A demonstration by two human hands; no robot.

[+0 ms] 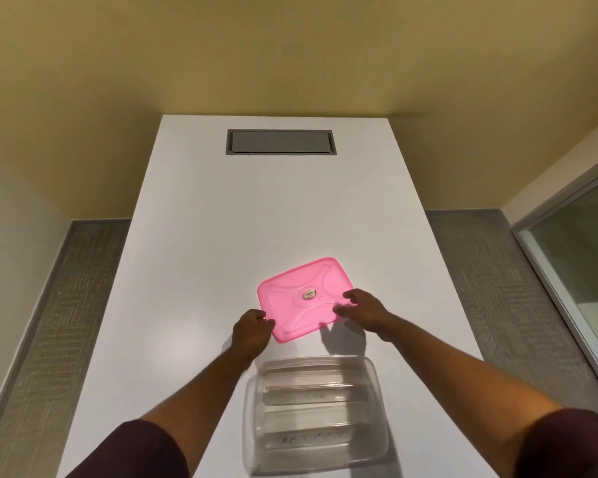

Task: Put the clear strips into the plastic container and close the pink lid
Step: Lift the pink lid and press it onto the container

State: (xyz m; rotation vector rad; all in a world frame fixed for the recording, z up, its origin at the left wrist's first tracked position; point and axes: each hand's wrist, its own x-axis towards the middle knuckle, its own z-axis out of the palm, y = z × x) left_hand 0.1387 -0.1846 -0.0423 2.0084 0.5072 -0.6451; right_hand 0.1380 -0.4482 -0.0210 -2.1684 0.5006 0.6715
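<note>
With the clear strips [308, 396] seemingly already laid in the plastic container [377, 401] at the near edge of the surface [194, 236], the pink lid [302, 298], just beyond, is gripped at opposite edges by the left hand [252, 327] and right hand [363, 308], so closing is judged to remain.

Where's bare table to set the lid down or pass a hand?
Free: table between lid and grey hatch; strips left and right of the container. Crowded: the gap between lid and container, with left hand and right hand.

Head camera looks steeply down along the white table [194, 208] from close above.
</note>
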